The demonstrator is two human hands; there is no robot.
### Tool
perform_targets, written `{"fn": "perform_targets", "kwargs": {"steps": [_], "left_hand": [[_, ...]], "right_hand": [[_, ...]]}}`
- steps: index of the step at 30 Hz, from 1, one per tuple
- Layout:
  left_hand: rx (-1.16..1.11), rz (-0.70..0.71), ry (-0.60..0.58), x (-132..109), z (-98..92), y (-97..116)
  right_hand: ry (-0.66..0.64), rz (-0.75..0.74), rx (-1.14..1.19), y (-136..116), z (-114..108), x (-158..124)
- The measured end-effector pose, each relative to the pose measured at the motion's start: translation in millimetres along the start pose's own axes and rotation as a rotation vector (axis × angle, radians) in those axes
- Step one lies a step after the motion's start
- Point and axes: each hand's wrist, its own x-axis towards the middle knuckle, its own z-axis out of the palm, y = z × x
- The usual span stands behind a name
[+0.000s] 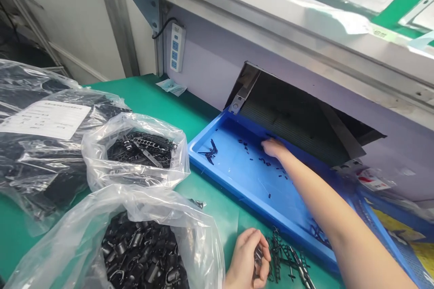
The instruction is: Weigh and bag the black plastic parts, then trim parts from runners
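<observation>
The fingers of the left hand (244, 259) are curled closed around a few small black plastic pieces (258, 255), which poke out between the fingertips and the palm. Just beside that hand, a tangled bunch of black plastic strips (285, 253) lies on the green surface (162, 97). The fingers of the right hand (273, 148) are held together and stretched out, low over the floor of a shallow blue tray (237, 196). They are right at the small black bits (267, 161) scattered there, but I cannot tell whether they are gripping anything. The right forearm crosses the tray's near rim.

A small heap of thin black pieces (209, 151) lies in the tray's left part, well apart from the right hand, and a few more sit in its lower corner by the forearm. The tray stands on the surface, its far end tucked by a dark ribbed panel (288, 117) set in an opening in the pale wall.

To the left, clear plastic bags hold more black parts: one open bag of lattice-like strips (139, 153), one of black clips (142, 253), and a larger one (40, 171) with a white label (45, 119). A white power strip (177, 47) is fixed to the wall.
</observation>
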Motion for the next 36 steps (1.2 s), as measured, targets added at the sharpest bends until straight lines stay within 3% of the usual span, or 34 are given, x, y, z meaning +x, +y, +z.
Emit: {"fn": "perform_targets", "kwargs": {"steps": [4, 16, 21, 25, 30, 36], "left_hand": [[0.009, 0.015, 0.006, -0.8, 0.1, -1.5], [0.031, 0.013, -0.001, 1.5, -1.1, -3.3], [0.049, 0.013, 0.008, -1.0, -0.3, -1.7], [0.053, 0.01, -0.006, 0.4, -0.5, -2.5], [0.059, 0.014, 0.0, 2.3, -0.5, -4.2], [0.068, 0.012, 0.003, 2.6, -0.5, -3.7]], "right_hand": [[-0.051, 0.161, -0.008, 21.1, 2.6, -14.4], [0.003, 0.187, 0.39, 22.7, 24.4, 4.0], [0.08, 0.171, 0.678, -2.6, 23.7, 17.0], [0.049, 0.162, 0.805, -30.9, 20.1, 31.9], [0.03, 0.085, 0.812, -53.7, 10.1, 43.7], [0.017, -0.03, 0.717, -68.5, 1.1, 39.1]]}}
